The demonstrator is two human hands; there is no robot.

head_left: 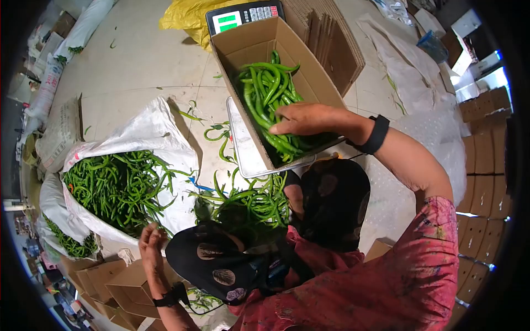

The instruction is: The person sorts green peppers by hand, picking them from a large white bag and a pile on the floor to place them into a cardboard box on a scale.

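Note:
My right hand (309,118) reaches into an open cardboard box (326,88), its thumb and fingers closed around some of the long green chili peppers (270,83) lying there. The box sits tilted on the pan of a scale (248,157). Down on the left, my left hand (152,243) is beside the mouth of a white woven sack (138,129) full of green chili peppers (116,190). Its fingers are curled, and I cannot make out what is between them. A loose heap of peppers (259,204) lies between my knees and the scale.
The scale's display and keypad (245,16) stand behind the box, by a yellow bag (187,22). Flattened cardboard (326,38) leans at the back right. Another sack of peppers (69,237) and open cartons (127,287) are at lower left. Stacked boxes (483,187) line the right.

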